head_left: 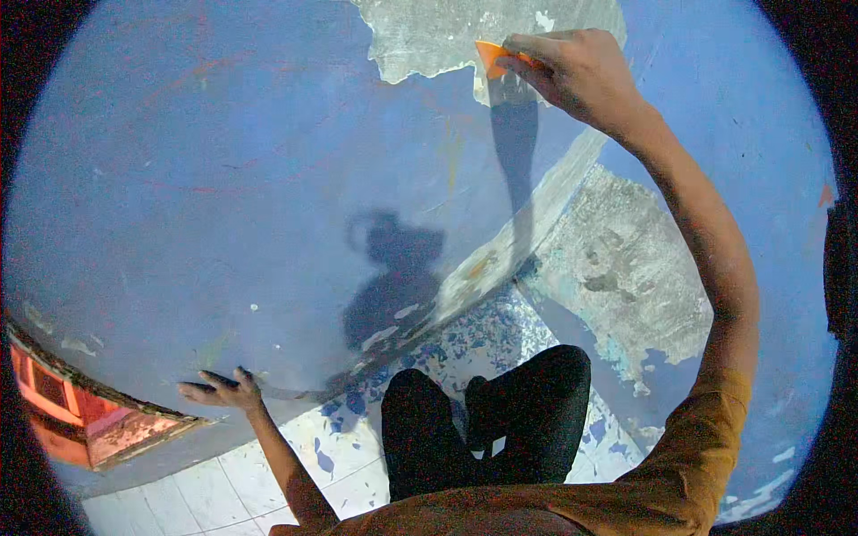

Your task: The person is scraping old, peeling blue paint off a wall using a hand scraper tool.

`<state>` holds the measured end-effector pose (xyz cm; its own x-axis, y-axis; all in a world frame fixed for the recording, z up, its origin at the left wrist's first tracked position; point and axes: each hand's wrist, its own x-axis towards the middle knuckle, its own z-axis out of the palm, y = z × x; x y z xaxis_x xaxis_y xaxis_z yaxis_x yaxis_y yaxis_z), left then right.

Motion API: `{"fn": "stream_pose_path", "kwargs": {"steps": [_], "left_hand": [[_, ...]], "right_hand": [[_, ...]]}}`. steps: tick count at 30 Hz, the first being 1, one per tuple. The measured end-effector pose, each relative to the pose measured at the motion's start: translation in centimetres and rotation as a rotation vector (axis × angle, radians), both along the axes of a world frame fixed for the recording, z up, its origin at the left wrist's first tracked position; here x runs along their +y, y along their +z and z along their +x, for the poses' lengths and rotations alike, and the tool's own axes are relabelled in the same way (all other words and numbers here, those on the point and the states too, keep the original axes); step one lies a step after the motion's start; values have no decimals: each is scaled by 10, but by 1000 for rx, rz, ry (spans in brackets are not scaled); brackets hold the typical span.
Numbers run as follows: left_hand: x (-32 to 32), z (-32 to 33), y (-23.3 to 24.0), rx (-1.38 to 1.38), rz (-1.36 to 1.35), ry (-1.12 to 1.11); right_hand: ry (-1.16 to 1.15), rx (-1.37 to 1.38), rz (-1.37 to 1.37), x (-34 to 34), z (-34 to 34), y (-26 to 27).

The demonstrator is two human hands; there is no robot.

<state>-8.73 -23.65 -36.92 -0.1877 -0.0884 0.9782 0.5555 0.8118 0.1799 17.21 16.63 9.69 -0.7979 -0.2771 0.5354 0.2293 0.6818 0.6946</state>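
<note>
My right hand grips an orange scraper, probably plastic, between thumb and fingers. The scraper's edge is at the ragged border of a bare grey patch on the blue painted wall. Some of the scraper is hidden by my fingers. Lower left, my left hand is spread at the wall near its outer edge and holds nothing. Whether its palm presses on the surface is hard to tell. Shadows of my head and right arm fall across the blue paint.
A second bare patch marks the adjoining wall, right of the corner. Blue paint flakes litter the white tiled floor around my bent knees. Beyond the wall's left edge, an orange-red building part shows.
</note>
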Motion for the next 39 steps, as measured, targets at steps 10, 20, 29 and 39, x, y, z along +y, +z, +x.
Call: {"fn": "stream_pose_path", "kwargs": {"steps": [10,20,29,39], "left_hand": [[3,2,1,40,20,1],[10,4,9,-20,67,-1],[4,-1,-8,19,60,-42],[6,1,-7,49,75,4]], "right_hand": [[20,-206,69,-30,-4,21],[78,-268,180,-17,-14,28],[287,-514,191,-33,-46,-54],[59,-71,-8,3,1,1]]}}
